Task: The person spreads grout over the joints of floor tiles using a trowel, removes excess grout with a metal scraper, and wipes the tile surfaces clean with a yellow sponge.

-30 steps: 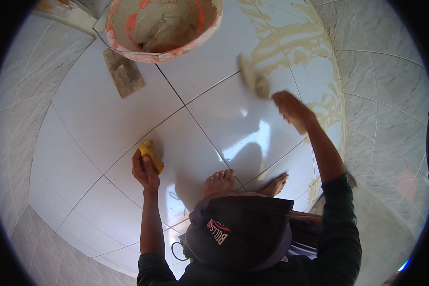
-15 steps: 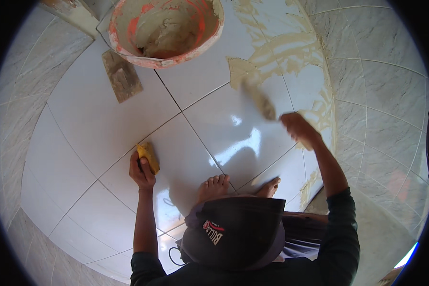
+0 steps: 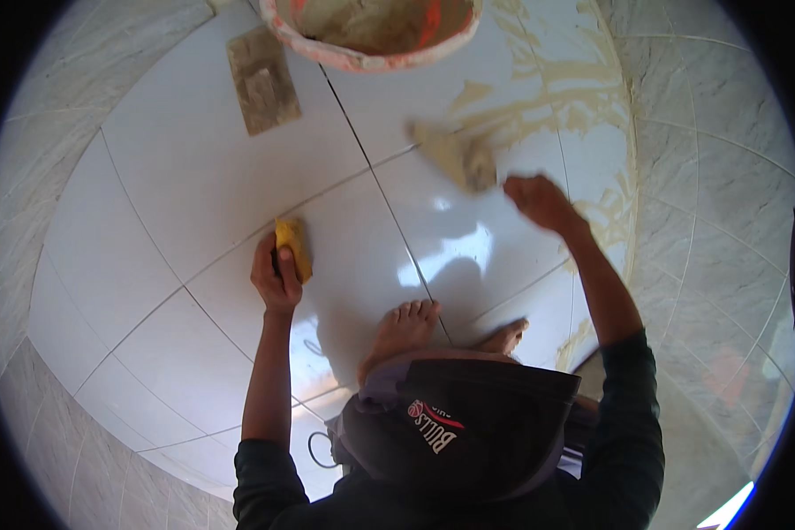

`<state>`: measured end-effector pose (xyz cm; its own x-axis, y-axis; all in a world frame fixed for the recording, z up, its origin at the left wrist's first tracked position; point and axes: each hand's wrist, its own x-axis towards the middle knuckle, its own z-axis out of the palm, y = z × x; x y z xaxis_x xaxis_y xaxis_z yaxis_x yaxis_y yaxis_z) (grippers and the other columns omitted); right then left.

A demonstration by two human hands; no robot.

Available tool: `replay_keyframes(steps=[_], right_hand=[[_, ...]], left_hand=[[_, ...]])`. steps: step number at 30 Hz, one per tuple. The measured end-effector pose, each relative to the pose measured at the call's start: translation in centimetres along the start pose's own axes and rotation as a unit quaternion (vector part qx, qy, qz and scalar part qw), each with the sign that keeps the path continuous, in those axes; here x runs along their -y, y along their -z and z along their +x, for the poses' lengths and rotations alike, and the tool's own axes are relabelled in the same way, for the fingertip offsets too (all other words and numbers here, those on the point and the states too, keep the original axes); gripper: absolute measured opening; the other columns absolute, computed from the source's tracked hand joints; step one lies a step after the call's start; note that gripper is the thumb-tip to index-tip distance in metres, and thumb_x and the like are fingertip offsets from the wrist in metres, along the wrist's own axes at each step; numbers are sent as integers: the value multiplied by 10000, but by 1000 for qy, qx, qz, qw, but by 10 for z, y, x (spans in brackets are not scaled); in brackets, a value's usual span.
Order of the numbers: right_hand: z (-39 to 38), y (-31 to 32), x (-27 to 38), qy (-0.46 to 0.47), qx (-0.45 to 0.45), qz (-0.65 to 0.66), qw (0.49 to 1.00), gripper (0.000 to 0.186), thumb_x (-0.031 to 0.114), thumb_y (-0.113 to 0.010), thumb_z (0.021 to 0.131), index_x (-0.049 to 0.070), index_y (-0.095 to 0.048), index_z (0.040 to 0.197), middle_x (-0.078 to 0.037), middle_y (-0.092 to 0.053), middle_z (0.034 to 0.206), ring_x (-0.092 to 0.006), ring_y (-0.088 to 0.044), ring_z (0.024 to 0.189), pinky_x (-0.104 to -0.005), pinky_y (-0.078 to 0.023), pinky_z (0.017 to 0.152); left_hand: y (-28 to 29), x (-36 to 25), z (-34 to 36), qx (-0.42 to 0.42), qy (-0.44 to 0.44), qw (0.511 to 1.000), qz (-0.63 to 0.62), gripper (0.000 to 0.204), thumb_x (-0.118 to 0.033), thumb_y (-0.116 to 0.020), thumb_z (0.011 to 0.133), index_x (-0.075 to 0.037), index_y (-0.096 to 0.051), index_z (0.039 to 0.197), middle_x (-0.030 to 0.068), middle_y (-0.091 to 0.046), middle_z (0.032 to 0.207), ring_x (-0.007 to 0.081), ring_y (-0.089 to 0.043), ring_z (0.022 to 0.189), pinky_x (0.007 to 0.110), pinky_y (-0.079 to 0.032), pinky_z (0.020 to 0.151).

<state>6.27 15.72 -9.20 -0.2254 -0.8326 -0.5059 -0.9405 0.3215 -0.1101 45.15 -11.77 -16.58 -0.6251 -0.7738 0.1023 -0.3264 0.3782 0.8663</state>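
My right hand (image 3: 539,201) grips the handle of a trowel (image 3: 459,162), whose paste-coated blade is blurred by motion over the white floor tiles (image 3: 327,199). Its tip points up and left, close to a joint between tiles. Beige paste (image 3: 539,93) lies in smears on the tiles beyond and to the right of the blade. On the left, my left hand (image 3: 276,272) is wrapped round a yellow sponge (image 3: 293,249), held at the floor; whether it presses on the tile I cannot tell.
A red-orange bucket (image 3: 371,60) of beige paste stands at the far side, cut off by the picture's edge. Left of it lies a dirty rectangular float (image 3: 263,81). Grey marbled tile walls (image 3: 707,159) flank the floor. My bare feet (image 3: 402,331) stand near the middle.
The trowel has swept left and toward me, off the smeared paste to bare tile by the joint. My left hand keeps the sponge. The view has shifted, cutting off more of the bucket.
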Motion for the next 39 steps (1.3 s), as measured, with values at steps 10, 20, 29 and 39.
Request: replay_keyframes(steps=[10,20,29,39], right_hand=[[-16,45,42,-323,169,420,831,216,251,-499,982,73,-591,900,-74,-578,730,-185,-595,550,-396,-548,537],[20,8,75,10,119,63,991,229,184,-467,955,38,-608,848,-221,-661,851,-402,-666,776,-518,-555,690],[44,-9,75,-34,47,8,998,147,146,-528,936,43,-584,847,-166,-640,723,-394,-662,671,-510,-572,627],[29,47,34,-383,92,531,751,173,200,-451,1001,102,-531,882,-10,-497,633,-131,-538,465,-285,-434,378]], left_hand=[[10,8,-2,-19,0,1000,1,268,-213,-528,1011,24,-585,1120,179,-654,962,313,-645,818,377,-519,729],[0,1,1,-3,-7,1000,-13,255,-213,-530,1010,19,-585,1098,164,-639,909,302,-629,761,369,-508,678],[-2,2,1,20,13,999,-25,241,-197,-535,1003,21,-587,1091,178,-643,934,332,-631,775,386,-512,688],[-1,-2,4,22,9,1000,-9,241,-186,-530,1003,33,-583,1089,170,-637,927,317,-628,772,379,-510,691]])
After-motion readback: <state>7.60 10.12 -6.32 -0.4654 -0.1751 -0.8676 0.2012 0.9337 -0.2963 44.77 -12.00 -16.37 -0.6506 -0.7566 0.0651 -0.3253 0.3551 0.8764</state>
